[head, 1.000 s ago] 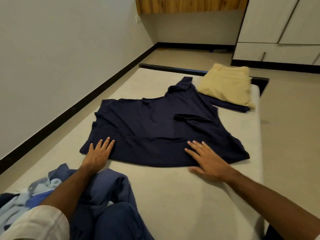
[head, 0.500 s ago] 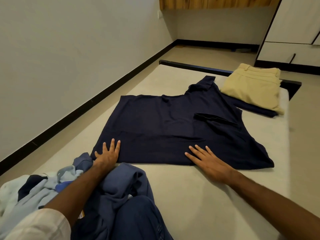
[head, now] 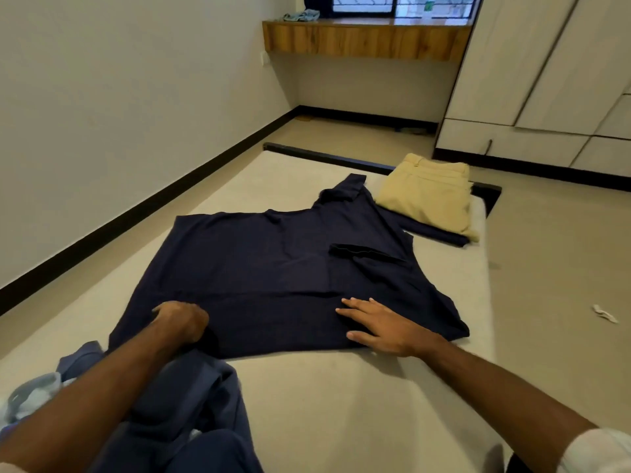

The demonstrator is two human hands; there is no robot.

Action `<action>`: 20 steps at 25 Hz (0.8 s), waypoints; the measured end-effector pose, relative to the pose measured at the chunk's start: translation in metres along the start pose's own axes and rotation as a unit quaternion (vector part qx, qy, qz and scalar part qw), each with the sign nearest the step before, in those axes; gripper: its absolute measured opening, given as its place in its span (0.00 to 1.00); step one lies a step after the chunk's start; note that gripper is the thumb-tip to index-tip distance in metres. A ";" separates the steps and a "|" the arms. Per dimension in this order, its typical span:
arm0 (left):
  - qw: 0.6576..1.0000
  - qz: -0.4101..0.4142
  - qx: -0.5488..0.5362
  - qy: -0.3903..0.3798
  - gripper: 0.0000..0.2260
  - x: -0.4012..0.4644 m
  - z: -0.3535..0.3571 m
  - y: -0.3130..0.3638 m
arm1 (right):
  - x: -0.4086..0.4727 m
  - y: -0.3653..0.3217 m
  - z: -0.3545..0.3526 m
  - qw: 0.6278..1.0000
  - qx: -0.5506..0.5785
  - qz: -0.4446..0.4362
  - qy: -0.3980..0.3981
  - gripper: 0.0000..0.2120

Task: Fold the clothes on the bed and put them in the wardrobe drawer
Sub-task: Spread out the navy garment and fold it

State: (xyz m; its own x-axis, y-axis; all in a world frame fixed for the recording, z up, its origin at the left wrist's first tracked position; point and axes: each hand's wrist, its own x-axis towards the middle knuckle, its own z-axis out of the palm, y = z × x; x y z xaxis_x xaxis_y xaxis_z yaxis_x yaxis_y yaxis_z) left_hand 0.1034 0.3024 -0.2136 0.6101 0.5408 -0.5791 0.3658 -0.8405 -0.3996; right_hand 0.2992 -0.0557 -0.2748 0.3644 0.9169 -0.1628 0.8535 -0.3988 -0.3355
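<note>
A navy blue shirt lies spread flat across the beige mattress, one sleeve folded over its body. My left hand sits on the shirt's near left part with its fingers curled into the cloth. My right hand lies flat with straight fingers on the near hem, right of the middle. Folded beige trousers rest at the far right corner of the bed, over the shirt's other sleeve. The wardrobe with its low drawers stands beyond the bed on the right.
A heap of blue and pale clothes lies at the near left by my knee. A wooden sill with a cloth on it runs under the window. A white scrap lies on the floor at the right.
My left hand went from flat fingers at the shirt's near left edge to curled fingers further in on the cloth. The view tilted up. My right hand stays flat on the hem.
</note>
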 end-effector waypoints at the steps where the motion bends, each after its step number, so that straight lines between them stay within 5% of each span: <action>1: 0.994 0.068 0.044 0.074 0.19 0.006 -0.016 0.023 | 0.000 0.011 -0.005 0.999 -0.013 0.025 0.021 0.27; 4: 0.927 0.230 -0.032 0.294 0.24 0.022 -0.043 0.100 | 0.003 0.050 -0.013 0.989 -0.018 0.078 0.121 0.21; 7: 0.862 0.320 -0.079 0.385 0.24 0.039 -0.058 0.175 | 0.014 0.085 -0.028 0.952 0.036 0.182 0.243 0.22; 9: 0.841 0.362 -0.072 0.395 0.23 0.047 -0.062 0.216 | 0.027 0.109 -0.046 0.931 0.086 0.257 0.245 0.24; 12: 0.838 0.368 -0.073 0.395 0.25 0.057 -0.049 0.244 | 0.050 0.132 -0.061 0.942 0.076 0.293 0.145 0.23; 15: 0.815 0.375 -0.046 0.439 0.27 0.059 -0.047 0.248 | 0.068 0.144 -0.074 0.943 0.057 0.321 0.070 0.12; 17: 0.788 0.402 -0.011 0.466 0.27 0.055 -0.046 0.248 | 0.077 0.152 -0.087 0.929 0.129 0.325 0.125 0.07; 20: 0.772 0.451 -0.003 0.448 0.27 0.056 -0.046 0.251 | 0.084 0.158 -0.092 0.823 0.309 0.346 0.328 0.04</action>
State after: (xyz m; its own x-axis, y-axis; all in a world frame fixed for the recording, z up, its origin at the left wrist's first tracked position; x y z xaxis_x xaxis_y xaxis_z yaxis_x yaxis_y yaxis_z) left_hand 0.2618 0.1197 -0.3135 0.8585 -0.5020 0.1048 -0.4909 -0.8635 -0.1157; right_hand 0.4985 -0.0402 -0.2559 0.9792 0.1976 -0.0453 0.0785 -0.5756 -0.8139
